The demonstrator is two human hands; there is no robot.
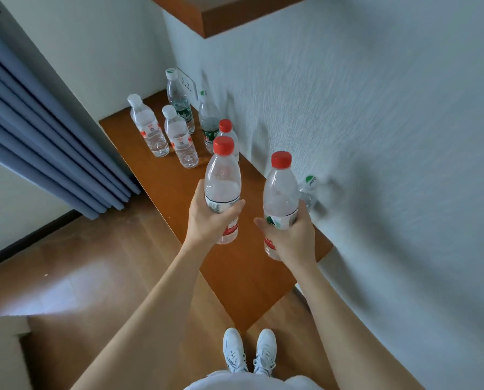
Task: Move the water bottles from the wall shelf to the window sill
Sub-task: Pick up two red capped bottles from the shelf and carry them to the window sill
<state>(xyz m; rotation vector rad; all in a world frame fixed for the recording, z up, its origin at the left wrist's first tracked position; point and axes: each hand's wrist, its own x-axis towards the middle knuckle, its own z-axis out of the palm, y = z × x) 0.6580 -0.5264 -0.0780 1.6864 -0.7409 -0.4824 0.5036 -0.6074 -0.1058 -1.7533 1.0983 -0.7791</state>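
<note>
Head view: left hand [207, 218] grasps one red-capped bottle [222, 187], right hand [291, 235] grasps another [280, 198], both above the shelf [162, 175]. At 11 o'clock, six bottles [179, 128] crowd together; a careless swing could topple them.
</note>
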